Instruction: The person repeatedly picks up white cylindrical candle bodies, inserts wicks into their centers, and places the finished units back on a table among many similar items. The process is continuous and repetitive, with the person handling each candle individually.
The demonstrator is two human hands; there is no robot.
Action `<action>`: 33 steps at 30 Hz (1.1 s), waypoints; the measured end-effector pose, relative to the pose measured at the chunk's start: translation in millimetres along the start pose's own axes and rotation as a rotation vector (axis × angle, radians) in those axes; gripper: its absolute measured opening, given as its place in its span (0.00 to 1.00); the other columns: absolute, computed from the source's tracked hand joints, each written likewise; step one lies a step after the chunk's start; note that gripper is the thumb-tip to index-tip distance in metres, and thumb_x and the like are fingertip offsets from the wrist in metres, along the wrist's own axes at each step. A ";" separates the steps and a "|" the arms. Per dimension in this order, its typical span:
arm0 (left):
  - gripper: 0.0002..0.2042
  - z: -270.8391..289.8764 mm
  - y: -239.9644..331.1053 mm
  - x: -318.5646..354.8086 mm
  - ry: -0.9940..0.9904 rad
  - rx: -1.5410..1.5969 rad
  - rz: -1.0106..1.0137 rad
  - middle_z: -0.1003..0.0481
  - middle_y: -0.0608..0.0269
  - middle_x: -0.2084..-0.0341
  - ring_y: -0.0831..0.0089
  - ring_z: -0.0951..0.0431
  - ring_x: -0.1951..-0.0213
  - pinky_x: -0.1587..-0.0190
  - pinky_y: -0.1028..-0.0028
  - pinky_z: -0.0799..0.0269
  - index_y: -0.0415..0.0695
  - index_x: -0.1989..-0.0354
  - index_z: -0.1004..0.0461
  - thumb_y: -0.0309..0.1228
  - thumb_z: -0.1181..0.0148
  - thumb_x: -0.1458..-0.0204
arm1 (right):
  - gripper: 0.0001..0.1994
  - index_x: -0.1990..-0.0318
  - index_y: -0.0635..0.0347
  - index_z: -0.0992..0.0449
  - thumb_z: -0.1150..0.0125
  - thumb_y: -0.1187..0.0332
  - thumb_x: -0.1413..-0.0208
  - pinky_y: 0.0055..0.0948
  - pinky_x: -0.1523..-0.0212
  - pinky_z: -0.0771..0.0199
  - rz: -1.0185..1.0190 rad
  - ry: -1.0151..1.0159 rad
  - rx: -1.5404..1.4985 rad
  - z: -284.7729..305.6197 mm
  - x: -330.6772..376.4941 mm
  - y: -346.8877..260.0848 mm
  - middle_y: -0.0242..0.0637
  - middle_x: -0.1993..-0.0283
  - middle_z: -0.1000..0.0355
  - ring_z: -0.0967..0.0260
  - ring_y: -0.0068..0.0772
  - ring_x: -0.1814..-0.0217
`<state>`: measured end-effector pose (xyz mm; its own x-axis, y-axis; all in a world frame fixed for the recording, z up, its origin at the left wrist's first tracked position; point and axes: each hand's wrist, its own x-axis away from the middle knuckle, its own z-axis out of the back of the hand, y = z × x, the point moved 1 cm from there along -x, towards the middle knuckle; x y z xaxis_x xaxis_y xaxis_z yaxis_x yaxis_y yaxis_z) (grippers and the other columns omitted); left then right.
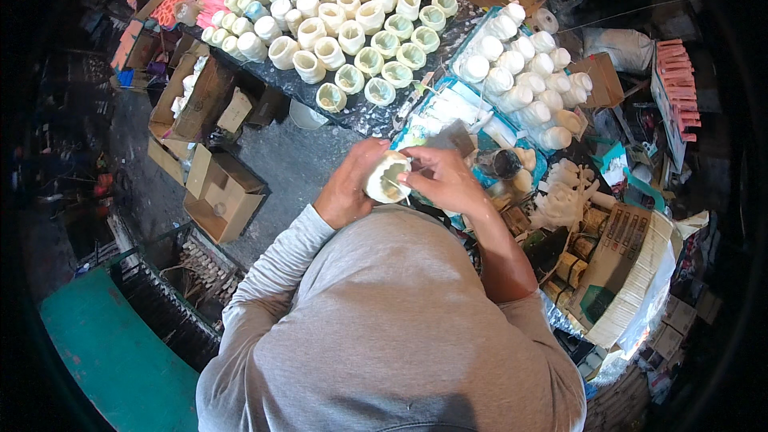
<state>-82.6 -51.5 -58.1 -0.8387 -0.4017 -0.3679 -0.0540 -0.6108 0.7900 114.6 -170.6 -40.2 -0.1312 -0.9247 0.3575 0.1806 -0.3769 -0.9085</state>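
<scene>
Close to my body, my left hand [353, 184] is wrapped round the outside of a cream-white hollow cup-shaped piece [379, 185]. Its open mouth, with an uneven rim, is tilted toward the right. My right hand [445, 178] is closed at that rim, the thumb and fingertips pinching its right edge. A thin pale line shows inside the mouth, and a small pale bit sticks out below the thumb; I cannot tell what they are. Beyond my hands, several similar hollow cups [351, 38] stand in rows on a dark table [300, 96], mouths up.
At the right, rounded white pieces [528, 72] are packed on a blue-edged surface. An open cardboard box [225, 196] sits on the floor at left, near a green panel [116, 352]. Pink pieces [676, 88] stand at far right. A large carton [620, 268] is beside my right arm.
</scene>
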 end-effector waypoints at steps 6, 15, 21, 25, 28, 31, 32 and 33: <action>0.50 -36.9 -40.3 20.8 0.057 0.653 0.789 0.30 0.51 0.35 0.57 0.25 0.36 0.34 0.61 0.27 0.43 0.25 0.41 0.16 0.23 0.61 | 0.18 0.50 0.68 0.16 0.32 0.62 0.40 0.38 0.61 0.23 -0.092 0.159 0.081 -18.1 -33.3 59.2 0.48 0.64 0.17 0.20 0.38 0.64; 0.31 -56.4 -129.7 64.5 0.502 1.292 1.096 0.23 0.55 0.42 0.60 0.21 0.41 0.39 0.61 0.22 0.44 0.30 0.38 0.17 0.33 0.41 | 0.17 0.56 0.70 0.15 0.36 0.61 0.41 0.44 0.57 0.20 -0.143 0.245 0.152 -58.2 -96.7 93.5 0.56 0.63 0.17 0.17 0.51 0.61; 0.30 -42.5 -176.9 56.3 0.321 1.168 1.112 0.25 0.55 0.40 0.60 0.18 0.47 0.46 0.66 0.16 0.43 0.26 0.40 0.24 0.39 0.35 | 0.15 0.57 0.70 0.15 0.39 0.65 0.41 0.45 0.57 0.20 -0.212 0.339 0.089 -71.9 -135.0 108.5 0.57 0.64 0.18 0.17 0.54 0.61; 0.29 -53.4 -210.3 49.3 0.463 1.116 1.005 0.30 0.55 0.35 0.62 0.21 0.42 0.44 0.66 0.18 0.41 0.25 0.41 0.23 0.39 0.34 | 0.15 0.55 0.72 0.17 0.38 0.67 0.41 0.42 0.57 0.19 -0.257 0.396 0.150 -87.0 -163.7 141.5 0.55 0.64 0.17 0.16 0.49 0.62; 0.28 -65.6 -230.0 51.8 0.554 0.884 1.132 0.30 0.52 0.35 0.62 0.22 0.41 0.43 0.65 0.19 0.38 0.27 0.38 0.24 0.38 0.34 | 0.17 0.50 0.74 0.20 0.38 0.69 0.40 0.38 0.62 0.19 -0.283 0.480 0.201 -103.0 -184.2 167.4 0.50 0.66 0.16 0.15 0.38 0.65; 0.28 -66.7 -239.7 57.7 0.462 0.927 1.187 0.27 0.52 0.40 0.62 0.21 0.41 0.42 0.63 0.18 0.36 0.29 0.37 0.24 0.36 0.35 | 0.20 0.44 0.75 0.24 0.38 0.70 0.40 0.36 0.63 0.19 -0.371 0.482 0.191 -110.9 -191.0 186.3 0.50 0.66 0.16 0.16 0.37 0.65; 0.27 -66.1 -240.5 58.2 0.418 1.004 1.145 0.26 0.52 0.41 0.63 0.21 0.42 0.41 0.62 0.17 0.36 0.29 0.37 0.24 0.36 0.35 | 0.21 0.42 0.74 0.25 0.38 0.70 0.40 0.36 0.63 0.19 -0.409 0.468 0.118 -113.0 -190.5 190.3 0.49 0.65 0.16 0.16 0.36 0.64; 0.27 -64.3 -241.2 58.6 0.375 1.063 1.141 0.25 0.53 0.42 0.63 0.21 0.42 0.41 0.62 0.17 0.36 0.30 0.36 0.24 0.36 0.35 | 0.22 0.41 0.74 0.26 0.38 0.70 0.40 0.35 0.63 0.19 -0.426 0.465 0.034 -114.4 -191.2 192.6 0.49 0.65 0.16 0.16 0.36 0.64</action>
<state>-83.9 28.4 -301.8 -0.5373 -0.5283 0.6574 0.0082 0.7762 0.6305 62.9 -60.1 -308.2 -0.6068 -0.5757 0.5480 0.0493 -0.7154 -0.6969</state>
